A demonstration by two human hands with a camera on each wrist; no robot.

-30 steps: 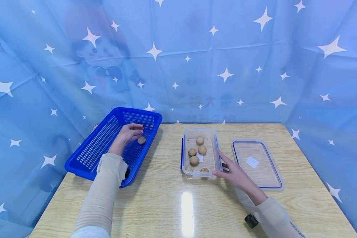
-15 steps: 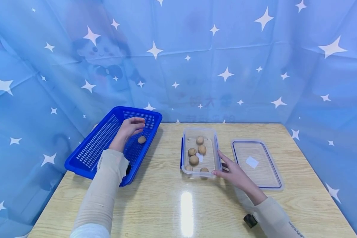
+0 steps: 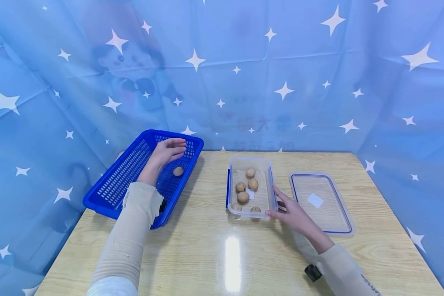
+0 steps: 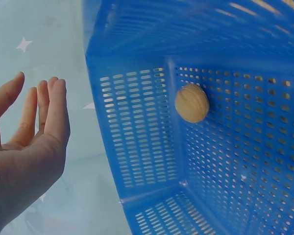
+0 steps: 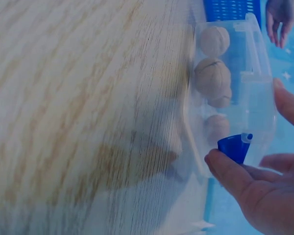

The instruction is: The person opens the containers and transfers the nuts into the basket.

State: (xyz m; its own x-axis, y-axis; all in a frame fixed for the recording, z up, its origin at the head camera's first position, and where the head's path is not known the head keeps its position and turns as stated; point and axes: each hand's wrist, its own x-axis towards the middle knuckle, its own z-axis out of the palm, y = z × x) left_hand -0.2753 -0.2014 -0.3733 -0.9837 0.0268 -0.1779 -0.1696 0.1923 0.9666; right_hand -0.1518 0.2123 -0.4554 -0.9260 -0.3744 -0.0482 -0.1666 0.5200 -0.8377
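I observe the left hand (image 3: 166, 153) above the blue perforated plastic basket (image 3: 127, 176), fingers relaxed, holding nothing. One round brown walnut (image 3: 178, 171) lies inside. The right hand (image 3: 295, 216) has its digits spread, touching the clear rectangular plastic box (image 3: 263, 195) containing six walnuts (image 3: 243, 197). The clear blue-edged lid (image 3: 322, 213) lies alongside.

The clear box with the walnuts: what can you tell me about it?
A rectangular, clear box, apparently plastic, standing upright and uncovered on the table. A blue flap shows along its left side, another blue part near the right hand, which touches its near right corner. Six walnuts show inside; a pale patch shows at its base.
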